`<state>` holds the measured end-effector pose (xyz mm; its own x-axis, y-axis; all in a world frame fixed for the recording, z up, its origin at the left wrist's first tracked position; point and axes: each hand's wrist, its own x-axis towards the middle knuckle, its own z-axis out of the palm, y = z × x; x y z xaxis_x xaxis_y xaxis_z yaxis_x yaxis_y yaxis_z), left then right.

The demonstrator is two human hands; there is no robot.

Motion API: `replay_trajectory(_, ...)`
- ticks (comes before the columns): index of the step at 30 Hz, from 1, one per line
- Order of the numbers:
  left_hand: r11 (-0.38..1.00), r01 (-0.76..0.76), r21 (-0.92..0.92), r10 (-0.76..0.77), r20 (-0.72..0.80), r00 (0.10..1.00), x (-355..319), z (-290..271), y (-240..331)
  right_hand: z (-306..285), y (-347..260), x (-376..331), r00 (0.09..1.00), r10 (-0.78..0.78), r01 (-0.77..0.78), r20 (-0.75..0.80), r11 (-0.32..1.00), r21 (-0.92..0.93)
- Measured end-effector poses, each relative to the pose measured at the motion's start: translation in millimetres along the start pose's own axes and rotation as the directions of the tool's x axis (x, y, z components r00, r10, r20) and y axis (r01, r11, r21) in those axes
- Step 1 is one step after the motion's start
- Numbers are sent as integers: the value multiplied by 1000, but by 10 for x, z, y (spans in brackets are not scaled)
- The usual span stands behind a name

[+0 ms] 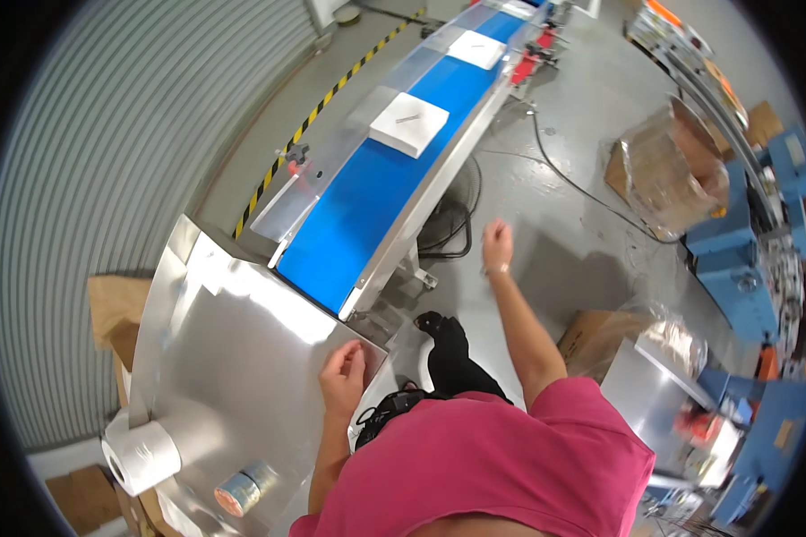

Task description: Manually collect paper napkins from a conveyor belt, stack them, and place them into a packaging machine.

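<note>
At the lower centre of the frame, the left hand [343, 374] is over the front right corner of the metal counter [224, 358], its fingers loosely curled and partly open; nothing shows in its grasp. Whether the fingertips touch the metal cannot be told from this angle. The right hand [498, 247], near the middle of the frame, hangs above the grey floor [569, 148] with its fingers folded in. Its palm is hidden, so how tightly it is closed, or whether anything is inside, cannot be told.

The blue conveyor belt [336, 237] runs from just above the left hand toward the top of the frame, its lower end beside the counter's upper edge. The right hand is to the right of it, apart from it. Three white packs lie flat along the belt. The nearest pack [409, 125], at upper centre, is above and to the left of the right hand, well apart from both hands. The second pack [476, 50] lies farther up, and the third pack [517, 9] is at the top edge.

At lower left, a white roll [143, 455] and a roll of tape [244, 489] lie well away from the left hand.
</note>
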<state>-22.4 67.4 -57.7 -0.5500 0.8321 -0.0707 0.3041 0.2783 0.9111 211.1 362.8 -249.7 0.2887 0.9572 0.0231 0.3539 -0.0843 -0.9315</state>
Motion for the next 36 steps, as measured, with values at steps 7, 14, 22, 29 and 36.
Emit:
replay_trajectory(7,752,-595,282,588,119,800,-364,-132,-434,-490,1145,-2778,837,284,-75,467,906,-417)
replay_trajectory(14,494,-603,626,519,344,783,-592,101,-641,-1164,1553,-3990,295,313,329,903,854,-404)
replay_trajectory(22,605,-501,619,428,278,860,-728,332,-442,-1991,2350,-4968,271,511,-114,815,858,-500)
replay_trajectory(29,603,-785,143,682,418,600,-2060,1515,319,-3499,2528,-6109,391,764,-414,512,643,-644)
replay_trajectory(36,549,-810,-206,740,570,357,-3977,2640,697,-5174,2871,-7365,409,890,-861,-203,450,235)
